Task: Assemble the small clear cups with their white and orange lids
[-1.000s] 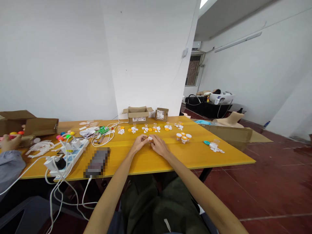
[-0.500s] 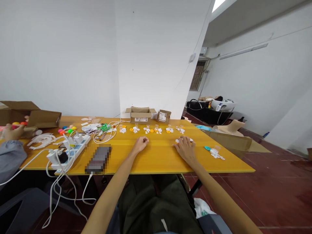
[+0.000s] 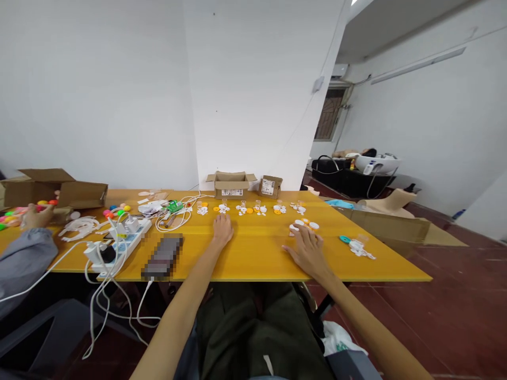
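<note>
My left hand (image 3: pixel 224 228) rests on the table with its back up and its fingers curled under; I see nothing held in it. Just beyond its knuckles lies a small pile of white pieces (image 3: pixel 223 209) beside a yellow ring (image 3: pixel 216 209). My right hand (image 3: pixel 308 247) is palm down with thumb and fingers apart. Its fingertips are at a group of round white and orange pieces (image 3: pixel 313 226), partly covered by the hand. To its right lie a teal ring (image 3: pixel 344 239) and a cluster of white parts (image 3: pixel 361 250).
Several small piles with clear cups (image 3: pixel 258 203) line the back of the yellow table (image 3: pixel 253 258). Behind them stand an open carton (image 3: pixel 232 192) and a smaller box (image 3: pixel 270 187). A phone (image 3: pixel 163 257), power strip (image 3: pixel 124 245) and cables lie left, near another person's hand (image 3: pixel 37 216).
My left hand has turned knuckles-forward and shifted slightly left, towards a white pile. My right hand has drawn back a little, uncovering more round white and orange pieces. The view has shifted slightly.
</note>
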Demonstrator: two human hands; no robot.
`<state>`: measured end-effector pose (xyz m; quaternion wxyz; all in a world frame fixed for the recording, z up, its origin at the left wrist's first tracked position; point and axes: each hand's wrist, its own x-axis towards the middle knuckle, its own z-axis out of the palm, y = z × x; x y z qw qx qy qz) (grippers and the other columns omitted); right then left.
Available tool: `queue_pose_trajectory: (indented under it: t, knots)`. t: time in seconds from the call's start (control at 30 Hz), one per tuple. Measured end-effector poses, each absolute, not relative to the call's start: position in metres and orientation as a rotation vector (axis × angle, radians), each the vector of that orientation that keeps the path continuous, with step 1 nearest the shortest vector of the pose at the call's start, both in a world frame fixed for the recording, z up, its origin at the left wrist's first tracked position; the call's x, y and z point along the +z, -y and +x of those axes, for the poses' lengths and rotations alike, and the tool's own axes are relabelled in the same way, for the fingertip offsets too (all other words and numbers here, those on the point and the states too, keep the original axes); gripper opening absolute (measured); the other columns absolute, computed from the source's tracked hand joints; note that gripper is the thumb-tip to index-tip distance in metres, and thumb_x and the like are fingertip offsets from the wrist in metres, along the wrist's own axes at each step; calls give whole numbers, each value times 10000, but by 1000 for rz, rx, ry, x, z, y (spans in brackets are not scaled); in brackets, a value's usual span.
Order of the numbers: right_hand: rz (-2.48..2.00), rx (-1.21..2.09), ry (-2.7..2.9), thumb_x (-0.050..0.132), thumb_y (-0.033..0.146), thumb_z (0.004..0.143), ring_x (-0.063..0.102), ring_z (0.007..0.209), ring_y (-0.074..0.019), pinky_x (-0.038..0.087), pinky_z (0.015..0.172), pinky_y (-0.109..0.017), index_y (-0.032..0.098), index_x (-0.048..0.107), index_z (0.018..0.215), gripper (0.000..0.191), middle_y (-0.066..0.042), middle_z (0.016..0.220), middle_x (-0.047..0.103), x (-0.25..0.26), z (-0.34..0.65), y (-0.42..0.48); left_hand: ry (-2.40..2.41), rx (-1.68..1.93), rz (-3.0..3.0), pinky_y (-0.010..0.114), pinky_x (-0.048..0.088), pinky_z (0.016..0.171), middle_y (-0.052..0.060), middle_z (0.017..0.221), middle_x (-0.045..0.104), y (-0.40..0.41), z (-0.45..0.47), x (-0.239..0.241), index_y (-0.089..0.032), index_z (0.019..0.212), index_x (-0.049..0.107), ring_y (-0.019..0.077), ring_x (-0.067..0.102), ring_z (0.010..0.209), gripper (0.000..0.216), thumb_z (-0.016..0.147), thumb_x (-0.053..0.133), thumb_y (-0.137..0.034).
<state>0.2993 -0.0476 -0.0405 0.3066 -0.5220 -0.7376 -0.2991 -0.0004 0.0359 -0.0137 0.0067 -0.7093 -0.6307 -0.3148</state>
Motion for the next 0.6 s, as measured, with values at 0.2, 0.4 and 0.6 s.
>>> queue_pose_trajectory:
  t: [0.2,0.4,0.6]
  knots:
    - [-1322,-728,1983,497,415,948,467,1252,-344,346,1024,-478,211,599,1257,384,-175,1391,535,-40,297,47,2067,-1061,-2055,534,408,1009,283,1247,604,-39,-18,-6,-99,1106,681,470,516,1237,361,783,675,-260]
    - [-1320,-681,1990,471,418,962,442,1280,-362,326,1048,-502,200,588,1294,414,-191,1409,523,-44,294,50,2159,-1128,-1824,627,330,1085,291,1486,460,-47,-40,-5,-95,1243,655,510,390,1374,480,840,621,-353]
    - [-1285,-666,1977,435,415,983,449,1293,-355,336,1047,-496,200,550,1351,441,-190,1419,518,-40,291,59,2297,-932,-1724,673,283,1130,241,1590,356,-63,-53,1,-134,1406,560,502,332,1434,599,877,561,-417]
